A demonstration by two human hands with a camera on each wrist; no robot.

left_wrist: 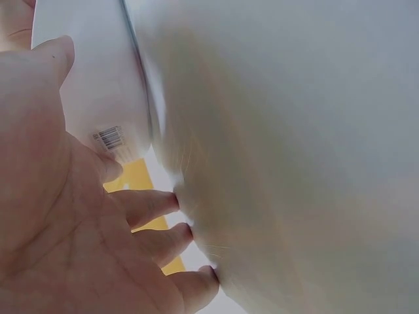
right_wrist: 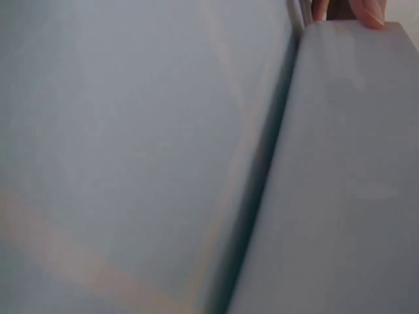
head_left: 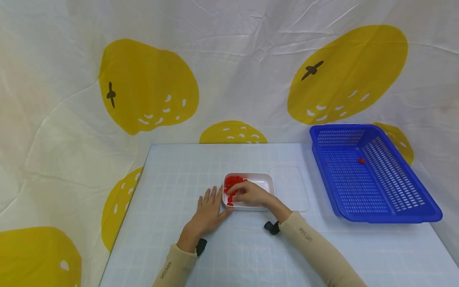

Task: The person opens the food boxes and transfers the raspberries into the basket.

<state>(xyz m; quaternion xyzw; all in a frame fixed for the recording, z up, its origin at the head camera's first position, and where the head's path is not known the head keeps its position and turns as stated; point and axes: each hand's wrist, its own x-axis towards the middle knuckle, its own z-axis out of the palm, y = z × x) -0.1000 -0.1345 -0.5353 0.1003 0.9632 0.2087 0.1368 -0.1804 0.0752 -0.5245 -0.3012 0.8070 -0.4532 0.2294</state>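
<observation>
Lay flat on the table point(head_left: 172, 239): left hand point(head_left: 208, 213), fingers straight and spread, thumb against the left wall of the white dish point(head_left: 267, 180), apparently bracing it. Reached into the dish from the right: right hand point(head_left: 249, 193), fingers curled down over the red pieces point(head_left: 232, 183) heaped at the dish's left end; whether a piece was already pinched could not be told, since the fingertips hid behind the knuckles. Rested well apart to the right: blue basket point(head_left: 394, 207), with one red piece point(head_left: 361, 160) on its floor near the far wall. Just right of the dish, flat on the table: a clear lid point(head_left: 290, 187). Judged best here: pinch one piece only, at the heap's edge, lift straight up clear of the rim, and keep the left thumb firm so the dish did not slide. Wrist views showed little beyond the dish's white wall and blurred table.
</observation>
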